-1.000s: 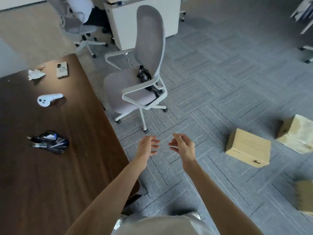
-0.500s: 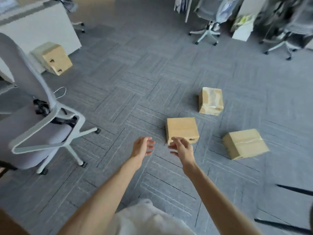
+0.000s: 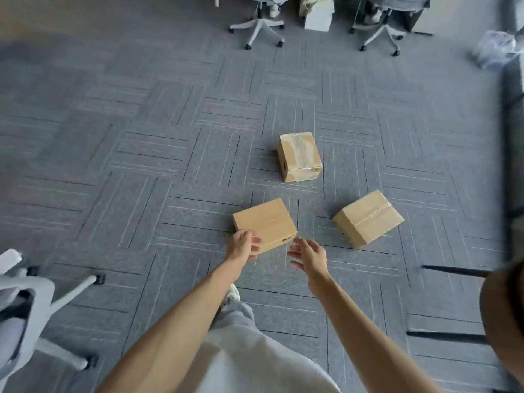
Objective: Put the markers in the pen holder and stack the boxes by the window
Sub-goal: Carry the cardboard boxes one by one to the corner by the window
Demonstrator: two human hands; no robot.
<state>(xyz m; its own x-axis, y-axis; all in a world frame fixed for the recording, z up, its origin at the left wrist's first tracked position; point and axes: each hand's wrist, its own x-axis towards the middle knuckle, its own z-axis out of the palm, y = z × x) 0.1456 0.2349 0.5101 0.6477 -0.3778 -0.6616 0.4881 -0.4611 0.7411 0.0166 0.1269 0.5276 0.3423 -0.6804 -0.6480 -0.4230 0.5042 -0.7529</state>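
- Three cardboard boxes are lying apart on the grey carpet (image 3: pixel 141 165): the nearest box (image 3: pixel 265 222) just ahead of the person, the right box (image 3: pixel 367 218) beside it, and the far box (image 3: pixel 299 156) behind both.
- The left hand (image 3: pixel 242 248) is hovering over the nearest box's near left corner, fingers loose and holding nothing. I cannot tell whether it is touching the box.
- The right hand (image 3: pixel 310 256) is hovering just beside the near right corner, fingers relaxed and empty.
- An office chair (image 3: pixel 25 307) is standing at the lower left.
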